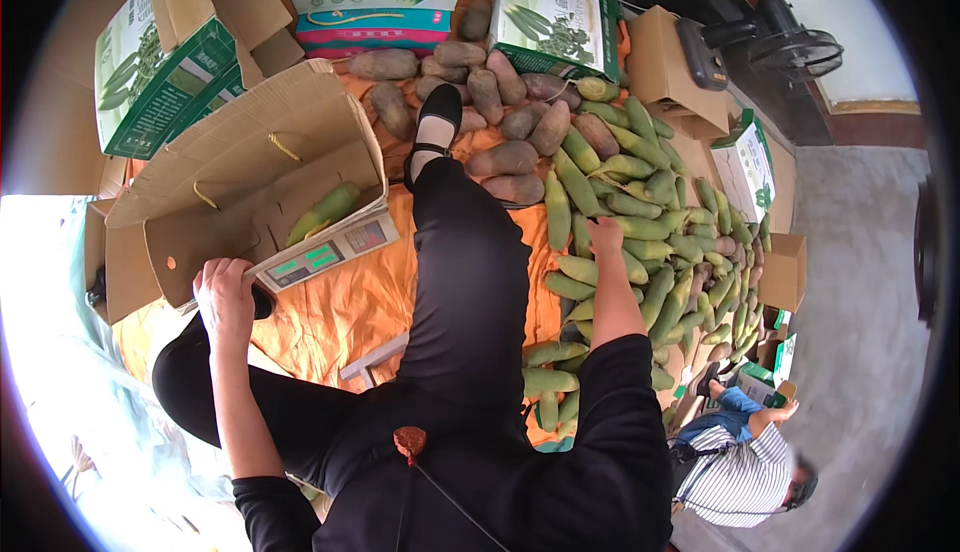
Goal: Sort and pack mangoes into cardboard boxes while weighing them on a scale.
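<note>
Gripping open cardboard box edge, left hand closed, right hand (grip unclear) among green radishes.

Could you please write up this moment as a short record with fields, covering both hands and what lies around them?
left hand: grips the front edge of the open cardboard box
right hand: reaches into the pile of green radishes; grip hidden
in the box: one green radish
under the box: weighing scale with lit display
ground cover: orange cloth
behind the pile: purple-brown roots
far edge: printed green cartons
lower right: another person in a striped shirt
</note>
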Motion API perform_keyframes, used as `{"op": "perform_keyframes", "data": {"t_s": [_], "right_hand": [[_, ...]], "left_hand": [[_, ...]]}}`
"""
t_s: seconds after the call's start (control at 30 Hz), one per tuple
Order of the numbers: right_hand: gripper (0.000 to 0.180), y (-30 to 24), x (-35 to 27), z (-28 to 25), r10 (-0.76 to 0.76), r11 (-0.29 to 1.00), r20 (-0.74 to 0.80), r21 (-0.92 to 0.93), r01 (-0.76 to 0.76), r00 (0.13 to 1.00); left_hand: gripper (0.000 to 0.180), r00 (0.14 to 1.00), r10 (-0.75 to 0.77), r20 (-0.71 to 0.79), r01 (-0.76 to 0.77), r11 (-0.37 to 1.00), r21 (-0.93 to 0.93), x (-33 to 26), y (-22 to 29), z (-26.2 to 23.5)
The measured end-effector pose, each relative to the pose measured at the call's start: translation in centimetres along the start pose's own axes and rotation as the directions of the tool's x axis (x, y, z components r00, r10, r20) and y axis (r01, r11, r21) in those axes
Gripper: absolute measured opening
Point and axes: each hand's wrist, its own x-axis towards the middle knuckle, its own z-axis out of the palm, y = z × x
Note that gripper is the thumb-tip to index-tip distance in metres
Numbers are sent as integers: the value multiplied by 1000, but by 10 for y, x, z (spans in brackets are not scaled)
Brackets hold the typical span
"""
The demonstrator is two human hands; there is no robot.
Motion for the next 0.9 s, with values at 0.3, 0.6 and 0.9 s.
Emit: {"op": "perform_keyframes", "data": {"t_s": [0.3,0.6,0.9], "right_hand": [[79,31,79,8,54,977,13,205,-55,998],[79,-1,83,43,72,949,-107,-298,-101,992],[56,-32,45,39,-188,960,-115,-233,158,975]], "left_hand": [[13,999,33,-27,-34,998,-49,10,10,-2],[12,1000,1,-7,-1,1000,-10,10,7,-8],[14,1000,10,17,-10,998,-55,11,4,-9]]}}
